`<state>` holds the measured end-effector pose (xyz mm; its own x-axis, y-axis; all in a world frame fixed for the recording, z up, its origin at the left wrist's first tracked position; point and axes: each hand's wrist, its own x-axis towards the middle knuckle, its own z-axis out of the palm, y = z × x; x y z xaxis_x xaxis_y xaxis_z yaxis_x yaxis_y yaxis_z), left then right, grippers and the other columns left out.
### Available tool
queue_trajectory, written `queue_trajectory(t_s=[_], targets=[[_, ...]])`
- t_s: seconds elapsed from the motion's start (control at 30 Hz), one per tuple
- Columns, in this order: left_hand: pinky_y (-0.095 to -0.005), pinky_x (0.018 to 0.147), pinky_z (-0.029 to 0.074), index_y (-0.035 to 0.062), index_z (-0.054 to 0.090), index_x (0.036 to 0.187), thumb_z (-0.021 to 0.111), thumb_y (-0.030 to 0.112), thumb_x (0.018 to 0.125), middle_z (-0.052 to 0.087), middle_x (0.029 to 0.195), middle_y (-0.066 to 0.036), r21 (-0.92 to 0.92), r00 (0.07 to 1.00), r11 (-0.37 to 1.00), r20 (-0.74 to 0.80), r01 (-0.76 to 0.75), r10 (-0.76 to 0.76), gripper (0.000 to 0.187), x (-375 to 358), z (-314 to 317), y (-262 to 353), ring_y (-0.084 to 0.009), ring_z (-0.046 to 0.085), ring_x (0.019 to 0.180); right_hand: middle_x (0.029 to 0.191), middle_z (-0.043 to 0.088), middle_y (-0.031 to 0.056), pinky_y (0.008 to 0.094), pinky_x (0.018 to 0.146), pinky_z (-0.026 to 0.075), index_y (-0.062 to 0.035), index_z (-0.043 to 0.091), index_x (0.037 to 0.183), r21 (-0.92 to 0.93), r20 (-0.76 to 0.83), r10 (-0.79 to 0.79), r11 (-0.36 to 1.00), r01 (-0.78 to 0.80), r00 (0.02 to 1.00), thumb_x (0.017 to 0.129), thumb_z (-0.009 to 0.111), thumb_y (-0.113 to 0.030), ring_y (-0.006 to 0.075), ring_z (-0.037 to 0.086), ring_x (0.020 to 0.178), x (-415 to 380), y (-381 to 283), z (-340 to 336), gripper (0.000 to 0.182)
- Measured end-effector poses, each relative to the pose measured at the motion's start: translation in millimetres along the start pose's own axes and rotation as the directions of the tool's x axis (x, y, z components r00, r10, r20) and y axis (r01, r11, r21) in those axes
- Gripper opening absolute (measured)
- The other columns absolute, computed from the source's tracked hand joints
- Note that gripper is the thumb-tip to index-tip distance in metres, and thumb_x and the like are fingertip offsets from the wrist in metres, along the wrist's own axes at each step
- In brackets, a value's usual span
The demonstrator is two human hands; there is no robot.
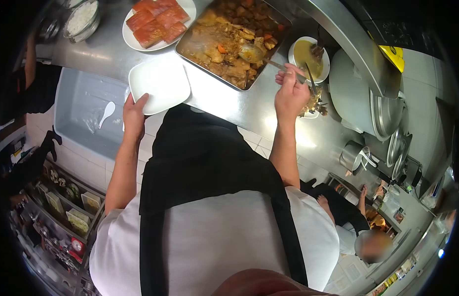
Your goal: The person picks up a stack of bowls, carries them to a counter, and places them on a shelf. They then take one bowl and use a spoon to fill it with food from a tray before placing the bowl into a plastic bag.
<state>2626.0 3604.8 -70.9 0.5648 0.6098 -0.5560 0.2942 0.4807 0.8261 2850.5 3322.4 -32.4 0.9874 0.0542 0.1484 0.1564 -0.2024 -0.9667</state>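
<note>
My left hand [135, 114] grips the near left edge of a white square plate [160, 83], thumb on top. The plate's surface is bare. My right hand [292, 93] is closed around the handle of a metal ladle [251, 53], whose bowl rests in the stew at the right side of a rectangular metal tray [179, 50]. Brown chunks and orange pieces lie in broth there. Right of the tray, close to my right hand, is a white bowl of yellowish liquid [305, 53] with a dark utensil handle sticking out.
A plate of red-orange slabs [155, 20] and a bowl of rice [82, 18] stand at the back left. A grey bin [81, 111] holding a white spoon [107, 113] is at left. Pots [353, 155] stand at right. Other people [370, 244] work at both sides.
</note>
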Motion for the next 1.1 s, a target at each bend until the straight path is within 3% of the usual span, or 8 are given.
queue_trajectory(t_s=[0.27,0.37,0.5,0.53,0.63,0.8,1.03,1.1], targets=[[-0.0342,0.076,0.056,-0.0001,0.051,0.130,0.057,0.019,0.095,0.063,0.112,-0.013,-0.025,0.999,0.999,0.030,0.027,-0.026,0.041,15,-12,-3,-0.0206,0.066,0.094,0.084,0.068,0.0092,0.0255,0.070,0.053,0.0030,0.063,0.107,-0.021,0.073,-0.019,1.000,0.021,0.997,0.099,0.052,-0.014,0.0117,0.065,0.074,-20,3,59,0.022],[-0.0334,0.075,0.056,0.0000,0.052,0.128,0.056,0.020,0.095,0.064,0.111,-0.012,0.008,0.997,0.999,0.068,0.040,-0.040,0.039,23,-17,-4,-0.0196,0.066,0.093,0.085,0.068,0.0071,0.0250,0.070,0.053,0.0023,0.064,0.107,-0.142,0.123,-0.174,0.971,0.191,0.977,0.099,0.053,-0.015,0.0099,0.064,0.074,-14,9,86,0.022],[-0.0323,0.074,0.056,0.0001,0.054,0.124,0.057,0.020,0.095,0.064,0.108,-0.011,0.040,0.994,0.999,0.113,0.009,-0.013,0.036,34,-24,-2,-0.0180,0.066,0.090,0.087,0.070,0.0127,0.0312,0.073,0.052,-0.0014,0.067,0.103,-0.318,0.168,-0.376,0.854,0.411,0.911,0.094,0.057,-0.014,0.0222,0.067,0.078,-3,14,122,0.019],[-0.0322,0.074,0.056,-0.0001,0.054,0.123,0.057,0.020,0.095,0.064,0.107,-0.011,0.041,0.993,0.999,0.120,-0.003,-0.002,0.035,36,-26,-1,-0.0179,0.065,0.090,0.090,0.069,0.0158,0.0345,0.075,0.051,-0.0024,0.068,0.101,-0.264,0.177,-0.341,0.887,0.378,0.923,0.092,0.057,-0.015,0.0288,0.067,0.082,-4,14,132,0.018],[-0.0323,0.074,0.055,-0.0006,0.055,0.123,0.057,0.018,0.095,0.064,0.107,-0.011,0.039,0.991,0.999,0.131,-0.031,0.026,0.034,41,-32,0,-0.0178,0.065,0.090,0.090,0.069,0.0161,0.0353,0.075,0.051,-0.0019,0.069,0.099,-0.365,0.323,-0.322,0.825,0.432,0.890,0.093,0.057,-0.015,0.0285,0.067,0.081,-10,14,141,0.019],[-0.0330,0.074,0.055,-0.0014,0.054,0.124,0.056,0.016,0.094,0.064,0.107,-0.011,0.009,0.991,0.999,0.125,-0.039,0.038,0.035,41,-39,2,-0.0184,0.065,0.090,0.092,0.068,0.0158,0.0379,0.073,0.052,-0.0028,0.067,0.096,-0.337,0.186,-0.410,0.827,0.450,0.893,0.091,0.058,-0.015,0.0330,0.066,0.082,9,-4,121,0.016],[-0.0330,0.075,0.056,-0.0016,0.053,0.125,0.057,0.016,0.094,0.064,0.108,-0.012,-0.025,0.998,1.000,0.067,0.005,-0.003,0.036,33,-36,1,-0.0188,0.065,0.092,0.091,0.067,0.0188,0.0421,0.073,0.051,-0.0010,0.067,0.095,-0.423,0.329,-0.432,0.728,0.540,0.840,0.091,0.057,-0.014,0.0353,0.065,0.082,28,2,140,0.017],[-0.0329,0.075,0.056,-0.0013,0.053,0.125,0.057,0.016,0.094,0.064,0.108,-0.012,-0.031,0.997,1.000,0.076,-0.004,0.006,0.036,36,-37,-5,-0.0187,0.065,0.092,0.086,0.067,0.0195,0.0423,0.072,0.051,0.0002,0.067,0.093,-0.421,0.271,-0.367,0.786,0.453,0.890,0.092,0.054,-0.013,0.0374,0.065,0.080,39,9,145,0.018]])
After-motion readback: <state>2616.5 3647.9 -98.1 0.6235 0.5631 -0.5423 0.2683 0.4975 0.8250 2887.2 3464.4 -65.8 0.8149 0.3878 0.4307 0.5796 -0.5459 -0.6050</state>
